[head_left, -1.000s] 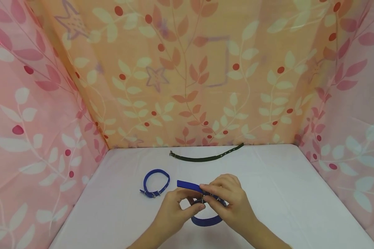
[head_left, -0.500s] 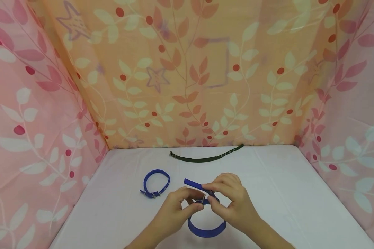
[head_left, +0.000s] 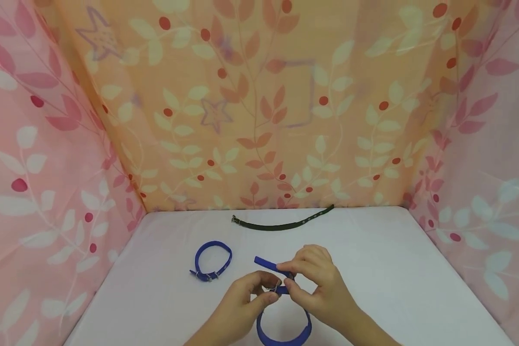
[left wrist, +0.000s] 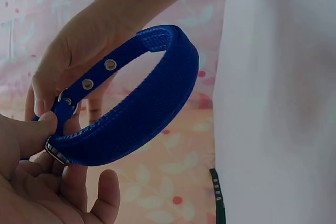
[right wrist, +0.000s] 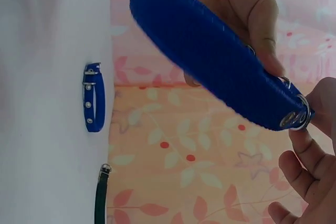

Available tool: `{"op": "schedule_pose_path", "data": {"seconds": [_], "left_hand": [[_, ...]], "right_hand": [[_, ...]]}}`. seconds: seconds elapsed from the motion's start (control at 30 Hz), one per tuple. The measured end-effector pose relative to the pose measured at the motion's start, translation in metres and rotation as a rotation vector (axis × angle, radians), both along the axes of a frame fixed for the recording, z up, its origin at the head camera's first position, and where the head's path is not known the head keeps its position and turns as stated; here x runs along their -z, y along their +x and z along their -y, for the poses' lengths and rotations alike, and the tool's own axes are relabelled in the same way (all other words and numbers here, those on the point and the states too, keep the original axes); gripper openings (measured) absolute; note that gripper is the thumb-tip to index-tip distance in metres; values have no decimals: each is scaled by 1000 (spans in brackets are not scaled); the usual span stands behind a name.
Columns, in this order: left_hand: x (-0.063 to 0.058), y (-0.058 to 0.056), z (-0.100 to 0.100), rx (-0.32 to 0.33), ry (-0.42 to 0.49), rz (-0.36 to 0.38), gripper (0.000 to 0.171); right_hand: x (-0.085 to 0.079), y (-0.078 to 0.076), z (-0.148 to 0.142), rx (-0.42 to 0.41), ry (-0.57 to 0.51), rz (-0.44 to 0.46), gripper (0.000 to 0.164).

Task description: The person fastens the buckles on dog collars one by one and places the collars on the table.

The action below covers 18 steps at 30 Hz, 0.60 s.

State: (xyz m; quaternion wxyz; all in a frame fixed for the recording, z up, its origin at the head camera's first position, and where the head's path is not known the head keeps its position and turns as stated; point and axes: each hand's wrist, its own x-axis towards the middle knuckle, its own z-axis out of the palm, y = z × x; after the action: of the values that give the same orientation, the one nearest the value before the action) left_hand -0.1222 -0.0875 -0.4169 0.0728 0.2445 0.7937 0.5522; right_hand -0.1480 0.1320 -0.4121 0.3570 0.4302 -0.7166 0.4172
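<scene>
A blue collar (left wrist: 152,106), bent into a loop, is held above the white table. In the left wrist view its strap shows metal eyelets and a ring, and its broad padded part faces me. My left hand (head_left: 240,305) pinches it beside the metal buckle (left wrist: 55,150). Thumb and forefinger of my right hand (head_left: 322,281) pinch the strap close by, and its free end (head_left: 265,263) sticks out to the left above the left fingers. Fingers partly hide the buckle, so whether the strap passes through it I cannot tell.
On the white table (head_left: 398,269) to the left lies a second blue collar (head_left: 204,277), buckled into a ring. A dark green collar (head_left: 270,228) lies stretched out near the back edge. Patterned cloth walls (head_left: 259,120) stand at the back and both sides.
The strap's free end has shifted slightly right from over the left fingers, and the collar's loop hangs lower. Both hands keep their hold. The head view has tilted up slightly.
</scene>
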Motion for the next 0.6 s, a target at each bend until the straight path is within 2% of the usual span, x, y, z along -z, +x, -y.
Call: {"op": "schedule_pose_path", "data": {"seconds": [0.17,0.37,0.47,0.6], "left_hand": [[4,4,3,9,34,52,28],[1,1,2,-65,44,81,24],[0,1,1,-94,55,60,21],[-2,0,0,-110,67,29,19]], "right_hand": [[5,3,1,38,3,29,39],[1,1,-5,75,-32,64,40],[-3,-1,-5,76,-35,37,38],[-10,-3,-3,53,-31,-42,34]]}}
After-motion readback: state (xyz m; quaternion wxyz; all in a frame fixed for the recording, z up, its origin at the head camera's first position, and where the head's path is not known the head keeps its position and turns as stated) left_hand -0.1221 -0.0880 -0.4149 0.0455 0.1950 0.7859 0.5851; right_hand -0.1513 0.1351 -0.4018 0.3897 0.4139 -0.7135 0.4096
